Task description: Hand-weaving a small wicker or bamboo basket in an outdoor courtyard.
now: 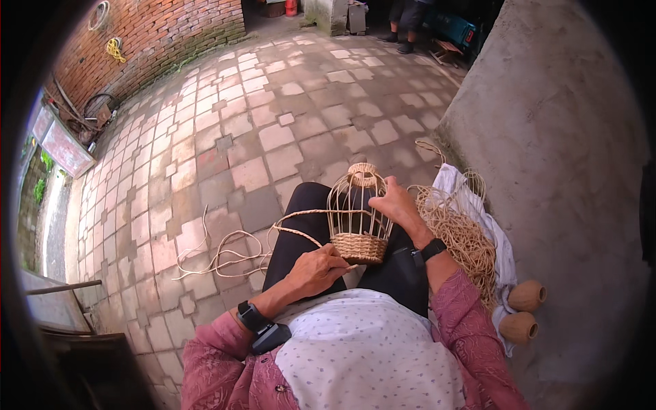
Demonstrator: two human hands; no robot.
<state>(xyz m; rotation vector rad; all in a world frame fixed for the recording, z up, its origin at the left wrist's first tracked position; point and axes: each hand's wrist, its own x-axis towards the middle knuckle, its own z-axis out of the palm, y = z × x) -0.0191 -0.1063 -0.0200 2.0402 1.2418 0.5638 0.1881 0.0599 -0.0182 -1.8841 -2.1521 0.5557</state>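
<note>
A small cage-like basket rests upright on my lap, with a woven base band, thin upright spokes and a narrow woven collar on top. My right hand grips its spokes at the upper right. My left hand is closed on a braided straw cord at the lower left of the basket. The cord loops out over my left thigh and trails in loose curves over the paving.
At my right lie a heap of straw cord, a white cloth and two round wooden forms beside a concrete wall. A brick wall with hanging coils is at back left. A person's legs stand near the doorway.
</note>
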